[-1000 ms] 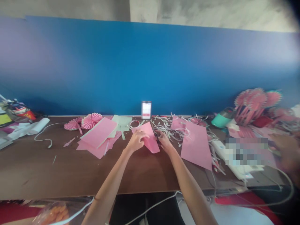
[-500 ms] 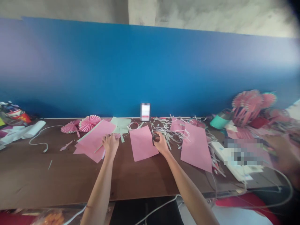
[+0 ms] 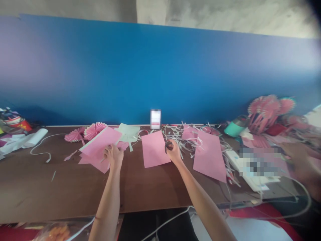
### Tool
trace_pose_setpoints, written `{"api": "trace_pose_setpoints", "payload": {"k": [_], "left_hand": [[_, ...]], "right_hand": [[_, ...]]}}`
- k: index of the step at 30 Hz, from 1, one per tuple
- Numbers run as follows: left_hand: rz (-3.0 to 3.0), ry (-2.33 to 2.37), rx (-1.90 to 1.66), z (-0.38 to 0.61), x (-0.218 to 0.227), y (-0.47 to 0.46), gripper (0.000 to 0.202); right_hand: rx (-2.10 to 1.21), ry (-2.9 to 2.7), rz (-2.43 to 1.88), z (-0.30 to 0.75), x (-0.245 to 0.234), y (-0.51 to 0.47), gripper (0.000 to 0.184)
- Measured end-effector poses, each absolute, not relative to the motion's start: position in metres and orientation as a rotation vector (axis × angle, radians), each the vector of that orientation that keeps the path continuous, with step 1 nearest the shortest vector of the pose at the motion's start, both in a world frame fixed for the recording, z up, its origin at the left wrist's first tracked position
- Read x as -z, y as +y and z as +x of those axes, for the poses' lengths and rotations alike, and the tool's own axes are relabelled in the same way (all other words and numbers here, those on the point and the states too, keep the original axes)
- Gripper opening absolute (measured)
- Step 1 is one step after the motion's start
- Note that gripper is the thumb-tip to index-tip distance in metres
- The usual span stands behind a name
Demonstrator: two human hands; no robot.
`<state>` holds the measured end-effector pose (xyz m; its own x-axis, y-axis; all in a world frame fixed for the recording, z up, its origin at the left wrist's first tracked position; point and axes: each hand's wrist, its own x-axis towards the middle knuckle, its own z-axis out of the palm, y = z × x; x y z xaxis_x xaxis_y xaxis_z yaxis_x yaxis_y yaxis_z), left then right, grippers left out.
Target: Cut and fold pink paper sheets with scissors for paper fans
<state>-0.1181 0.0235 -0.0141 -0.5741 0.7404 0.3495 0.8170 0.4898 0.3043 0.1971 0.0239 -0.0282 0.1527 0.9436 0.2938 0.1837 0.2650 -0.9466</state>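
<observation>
Paper covers much of the brown table [image 3: 62, 187], and the middle pink sheet [image 3: 154, 148], lying flat and alone, serves as the mark for everything else. Far to its left a white cord [image 3: 41, 149] loops across the wood. Nearer, and toward the blue board, sit two pink pleated fans [image 3: 94, 130]. Just left of the middle sheet lies a pile of pink sheets [image 3: 94, 159], fanned out unevenly, with the top sheet [image 3: 101, 142] tilted up off the rest. The left hand [image 3: 113, 154] rests at that pile's near right corner, fingers curled shut on the top sheet's edge. A pale green sheet [image 3: 129, 131] lies behind, between the pile and the middle sheet.

At the middle sheet's right edge the right hand [image 3: 174, 150] is closed around dark-handled scissors [image 3: 168, 146], the blades touching or just over the paper; I cannot tell which. Right of that is a tangle of white paper trimmings [image 3: 187, 140], then another pink sheet [image 3: 210, 155], a teal cup [image 3: 235, 127] and, well to the right, a co-worker's hand [image 3: 298, 160].

The sheets look thin and very light. They would likely bend under their own weight, slide easily over one another and crease or tear if pinched hard. An edge or corner, taken between thumb and fingertips, seems the surest hold for lifting one sheet free.
</observation>
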Motion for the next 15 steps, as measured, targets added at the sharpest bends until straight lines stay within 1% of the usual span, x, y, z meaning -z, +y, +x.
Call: {"api": "trace_pose_setpoints", "payload": {"k": [2,7,11,15], "left_hand": [[-1.326,-2.549,0.698,-0.12,0.015,0.024,0.033],[-1.384,-2.508,0.853,-0.132,0.016,0.025,0.022],[-1.357,-2.481,1.051,-0.138,0.014,0.025,0.022],[-1.15,-2.368,1.295,-0.138,0.005,0.019,0.022]], "right_hand": [[-0.764,-1.301,-1.202,0.198,0.026,0.023,0.04],[-0.775,-1.282,-1.199,0.199,0.026,0.023,0.041],[-0.757,-1.289,-1.204,0.199,0.028,0.023,0.041],[-0.75,-1.283,-1.216,0.199,0.026,0.021,0.041]]}}
